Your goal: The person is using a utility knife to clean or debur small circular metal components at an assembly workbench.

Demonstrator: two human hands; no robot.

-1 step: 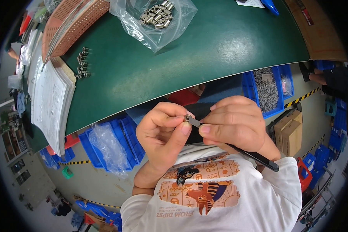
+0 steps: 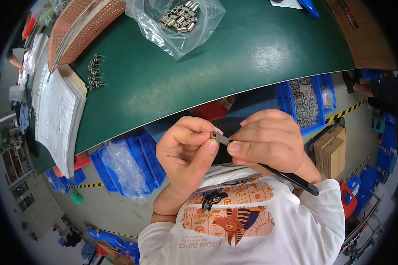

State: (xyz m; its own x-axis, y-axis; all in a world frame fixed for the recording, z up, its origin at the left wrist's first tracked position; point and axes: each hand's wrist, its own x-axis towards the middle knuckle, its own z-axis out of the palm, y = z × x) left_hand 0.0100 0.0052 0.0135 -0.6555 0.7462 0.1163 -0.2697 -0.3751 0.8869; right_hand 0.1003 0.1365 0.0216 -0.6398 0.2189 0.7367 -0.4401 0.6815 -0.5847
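Note:
Between the thumb and fingers of my left hand point(image 2: 181, 152) is a small round metal part point(image 2: 214, 134) with a hole in it. My right hand point(image 2: 269, 141) is closed around a slim black-handled knife point(image 2: 292, 179) with a flat grey blade. The tip of the blade touches or almost touches the metal part; which one, I cannot tell. Both hands are in front of my chest, just off the table's near edge. On the green table point(image 2: 163, 84), an open clear plastic bag point(image 2: 174, 46) holds several shiny metal sleeves point(image 2: 181, 18).
A cluster of small metal pins point(image 2: 95, 73) lies at the table's left, by a pink perforated basket point(image 2: 82, 33) and a paper stack point(image 2: 59, 115). Below the edge are blue bins point(image 2: 132, 163), one filled with small grey parts point(image 2: 305, 104). Cardboard boxes point(image 2: 331, 152) stand at right.

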